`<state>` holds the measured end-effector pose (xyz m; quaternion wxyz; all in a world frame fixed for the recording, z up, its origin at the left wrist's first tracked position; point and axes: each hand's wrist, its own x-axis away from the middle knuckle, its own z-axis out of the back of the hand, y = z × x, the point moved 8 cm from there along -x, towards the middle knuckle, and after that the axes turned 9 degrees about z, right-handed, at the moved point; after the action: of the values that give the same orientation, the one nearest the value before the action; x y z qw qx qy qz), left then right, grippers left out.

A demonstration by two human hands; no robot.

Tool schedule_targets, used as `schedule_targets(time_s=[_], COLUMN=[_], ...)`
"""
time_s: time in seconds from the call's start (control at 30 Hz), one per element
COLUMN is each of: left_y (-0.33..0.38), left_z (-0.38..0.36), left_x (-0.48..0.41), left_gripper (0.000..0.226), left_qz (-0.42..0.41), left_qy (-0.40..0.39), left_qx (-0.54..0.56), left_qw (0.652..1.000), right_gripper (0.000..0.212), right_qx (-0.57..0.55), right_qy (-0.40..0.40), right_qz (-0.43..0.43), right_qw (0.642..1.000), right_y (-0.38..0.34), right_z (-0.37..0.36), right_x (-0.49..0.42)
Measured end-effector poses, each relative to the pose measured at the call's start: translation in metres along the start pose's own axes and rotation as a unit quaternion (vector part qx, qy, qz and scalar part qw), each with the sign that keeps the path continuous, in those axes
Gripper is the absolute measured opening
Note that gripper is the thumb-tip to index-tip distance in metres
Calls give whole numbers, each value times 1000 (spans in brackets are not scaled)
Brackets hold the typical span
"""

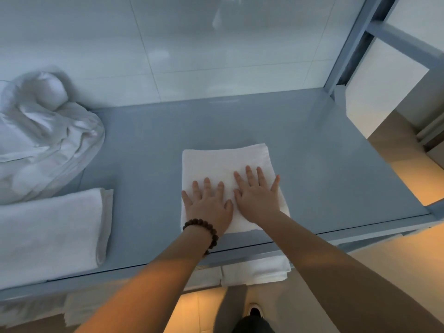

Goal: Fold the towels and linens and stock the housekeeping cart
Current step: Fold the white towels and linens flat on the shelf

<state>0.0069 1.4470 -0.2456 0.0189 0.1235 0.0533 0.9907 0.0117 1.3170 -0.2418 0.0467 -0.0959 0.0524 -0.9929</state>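
Currently, 2 bare hands press flat, fingers spread, on 1 folded white towel lying near the front edge of a grey-blue shelf. Left hand, with a beaded bracelet, and right hand lie side by side, smoothing it. Folding looks finished; next likely comes lifting it to stock. Toward the left edge sit 1 larger folded towel and 1 crumpled linen heap; more folded towels show on a shelf below.

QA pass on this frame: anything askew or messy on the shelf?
One thing: the sheet at the far left lies crumpled in a heap, unfolded. The towel under both flat hands, left and right, looks square, and the folded towel near left is neat. Nothing spilled or damaged.
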Motion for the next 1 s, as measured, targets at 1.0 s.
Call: schedule_targets(time_s=[1.0], left_y=[-10], left_z=[38], left_x=[-6], left_gripper=[57], left_qz=[-15], left_qy=[135], left_qx=[25], left_qw=[990], right_gripper=[51], right_qx=[10], right_qy=[129], right_qz=[85], right_qw=[988], right_y=[-4], right_z=[31], right_x=[-2])
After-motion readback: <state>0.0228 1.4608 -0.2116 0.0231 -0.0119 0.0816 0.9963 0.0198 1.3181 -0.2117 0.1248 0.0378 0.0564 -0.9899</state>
